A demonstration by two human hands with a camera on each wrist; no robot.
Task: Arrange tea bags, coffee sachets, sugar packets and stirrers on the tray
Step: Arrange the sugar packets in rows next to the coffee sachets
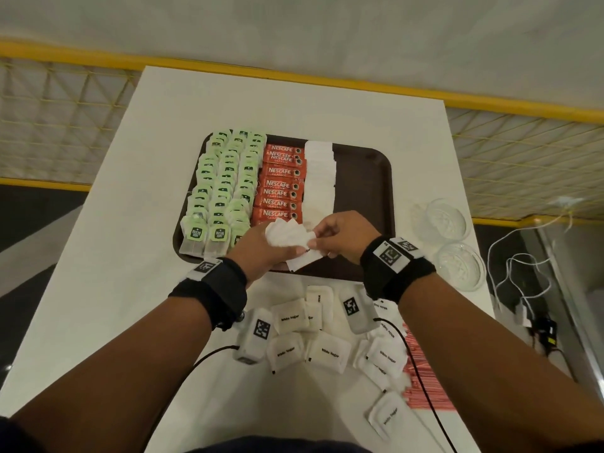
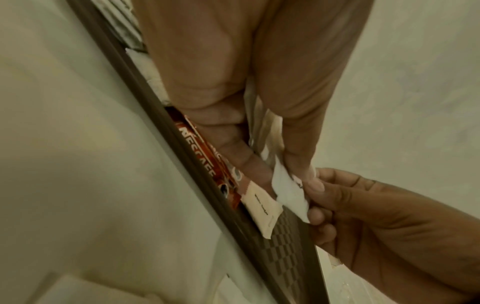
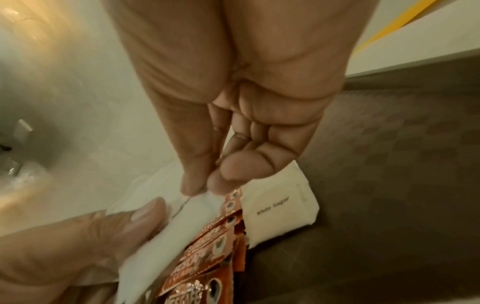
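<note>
A dark brown tray [image 1: 369, 178] holds rows of green tea bags [image 1: 225, 181], a column of red coffee sachets [image 1: 281, 184] and a column of white sugar packets [image 1: 322, 178]. Over the tray's near edge my left hand [image 1: 277, 245] grips a fanned bunch of white sugar packets [image 1: 287, 235]. My right hand [image 1: 322, 235] pinches the end of one packet of that bunch [image 2: 288, 195]. Another sugar packet [image 3: 280, 207] lies on the tray beside the nearest sachets [image 3: 213, 246]. Loose sugar packets [image 1: 330, 351] and red stirrers [image 1: 421, 377] lie on the white table below my wrists.
Two clear glass bowls [image 1: 441, 220] [image 1: 461, 266] stand on the table right of the tray. White cables [image 1: 513, 266] hang off the right edge. Yellow netting [image 1: 65, 103] runs behind the table. The tray's right part [image 1: 362, 204] is bare.
</note>
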